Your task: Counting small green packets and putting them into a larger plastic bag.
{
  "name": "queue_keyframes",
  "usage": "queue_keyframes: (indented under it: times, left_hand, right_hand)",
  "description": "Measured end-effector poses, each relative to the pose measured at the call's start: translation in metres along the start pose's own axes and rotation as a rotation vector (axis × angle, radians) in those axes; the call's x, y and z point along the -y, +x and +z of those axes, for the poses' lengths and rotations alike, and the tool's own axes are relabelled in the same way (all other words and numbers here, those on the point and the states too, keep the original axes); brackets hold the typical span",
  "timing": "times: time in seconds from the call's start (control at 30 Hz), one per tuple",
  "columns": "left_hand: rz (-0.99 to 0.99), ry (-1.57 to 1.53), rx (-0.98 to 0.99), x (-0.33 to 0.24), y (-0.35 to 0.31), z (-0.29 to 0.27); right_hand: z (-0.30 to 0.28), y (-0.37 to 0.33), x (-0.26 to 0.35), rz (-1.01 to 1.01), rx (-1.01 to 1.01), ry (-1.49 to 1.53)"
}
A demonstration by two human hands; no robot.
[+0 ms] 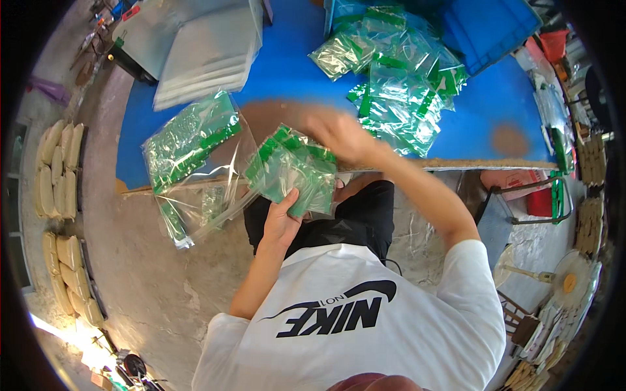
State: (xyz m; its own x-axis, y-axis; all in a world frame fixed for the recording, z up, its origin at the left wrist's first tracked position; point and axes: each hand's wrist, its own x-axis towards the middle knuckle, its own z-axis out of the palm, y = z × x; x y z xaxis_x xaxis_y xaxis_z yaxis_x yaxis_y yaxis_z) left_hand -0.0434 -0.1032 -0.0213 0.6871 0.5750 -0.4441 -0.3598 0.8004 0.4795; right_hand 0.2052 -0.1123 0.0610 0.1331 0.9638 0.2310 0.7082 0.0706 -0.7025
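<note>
L hand holds green pkts rt of bag, appar. part-filled; R hand blurred, grip unclear; pile farther rt unbagged.

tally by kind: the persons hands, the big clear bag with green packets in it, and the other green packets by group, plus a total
Hands: 2 (left hand, right hand)
Big clear bag: 1
Packet groups: 2 (held bunch, heap on the table; single packets overlap too much to count)
Total: 5
</note>
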Motion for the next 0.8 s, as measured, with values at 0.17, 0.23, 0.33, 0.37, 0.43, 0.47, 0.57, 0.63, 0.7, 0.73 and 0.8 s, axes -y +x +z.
queue_keyframes:
  times: [0.17, 0.23, 0.33, 0.37, 0.43, 0.47, 0.57, 0.63, 0.7, 0.73, 0.8]
  left_hand:
    - [-0.011, 0.004, -0.040, -0.003, -0.004, -0.009]
    - [0.031, -0.024, -0.027, -0.009, -0.015, -0.017]
    - [0.077, -0.061, -0.020, -0.010, -0.015, -0.014]
    - [0.066, -0.015, -0.017, -0.013, -0.014, -0.010]
    - [0.056, 0.061, 0.018, -0.015, -0.007, -0.011]
    - [0.047, 0.066, 0.009, -0.013, -0.008, -0.011]
    - [0.000, 0.033, 0.017, -0.006, -0.010, -0.008]
    - [-0.034, 0.004, 0.039, -0.003, -0.011, -0.007]
    - [-0.070, -0.104, 0.061, 0.000, -0.012, -0.016]
    - [-0.040, -0.115, 0.054, 0.000, -0.012, -0.024]
    - [-0.024, -0.177, 0.027, 0.005, -0.011, -0.032]
  right_hand:
    - [0.003, 0.059, -0.094, -0.027, -0.361, -0.925]
    - [0.016, 0.038, -0.079, -0.143, -0.256, -0.807]
    - [0.011, -0.020, -0.031, -0.224, 0.077, -0.254]
    - [0.011, -0.038, -0.017, -0.238, 0.098, -0.121]
    - [0.008, -0.056, 0.013, -0.099, 0.193, 0.149]
    - [0.010, -0.056, 0.013, -0.091, 0.192, 0.159]
    - [0.006, -0.016, -0.009, -0.176, -0.199, -0.100]
    - [-0.004, 0.015, -0.047, -0.235, -0.387, -0.215]
    - [0.003, 0.025, -0.081, -0.198, -0.483, -0.916]
    - [0.009, 0.023, -0.070, -0.230, -0.480, -0.904]
    - [0.020, -0.012, -0.030, -0.222, -0.115, -0.639]
